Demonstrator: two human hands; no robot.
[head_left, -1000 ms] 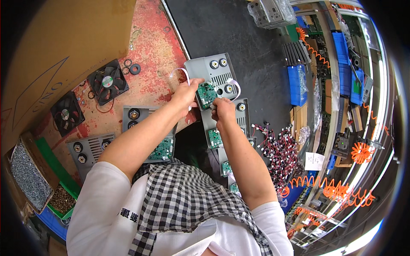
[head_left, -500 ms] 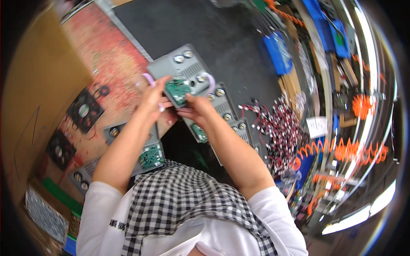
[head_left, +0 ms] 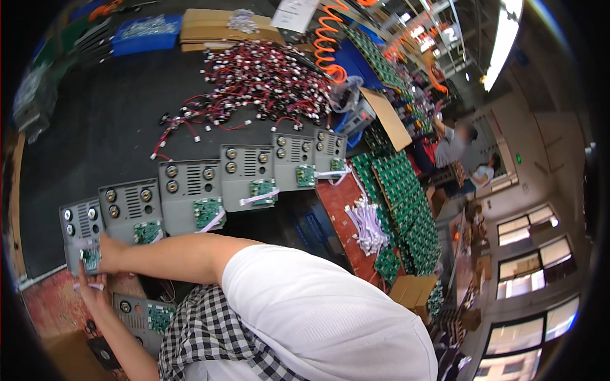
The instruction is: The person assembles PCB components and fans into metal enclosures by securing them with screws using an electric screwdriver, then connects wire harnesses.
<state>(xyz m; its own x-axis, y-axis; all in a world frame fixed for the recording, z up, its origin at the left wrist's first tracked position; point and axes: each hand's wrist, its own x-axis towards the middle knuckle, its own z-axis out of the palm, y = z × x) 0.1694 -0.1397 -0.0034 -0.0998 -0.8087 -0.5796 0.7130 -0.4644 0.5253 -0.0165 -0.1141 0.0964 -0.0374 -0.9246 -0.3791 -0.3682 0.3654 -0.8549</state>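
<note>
At the left end of a staggered row of grey metal panels, both my hands grip the near end of one grey panel (head_left: 81, 222). A green circuit board (head_left: 91, 258) lies on it, between my fingers. My right hand (head_left: 112, 255) closes on the right edge beside the board. From the near left, my left hand (head_left: 95, 293) has a finger up along the board's left side, the rest partly hidden below. A pale lilac ribbon cable (head_left: 88, 286) shows by the left hand. The neighbouring panel (head_left: 132, 202) carries another green board and a ribbon cable.
Red-and-black wire leads (head_left: 267, 79) lie heaped behind the row. To the right are a bundle of white ribbon cables (head_left: 367, 225) and stacked green board sheets (head_left: 406, 216). A grey panel (head_left: 133, 317) and a black fan (head_left: 103, 352) lie near my left forearm. Two people (head_left: 454, 143) are far off.
My view has swung far to the right, bringing the whole panel row and the workshop into sight. Both hands stay on the panel and now appear at the lower left.
</note>
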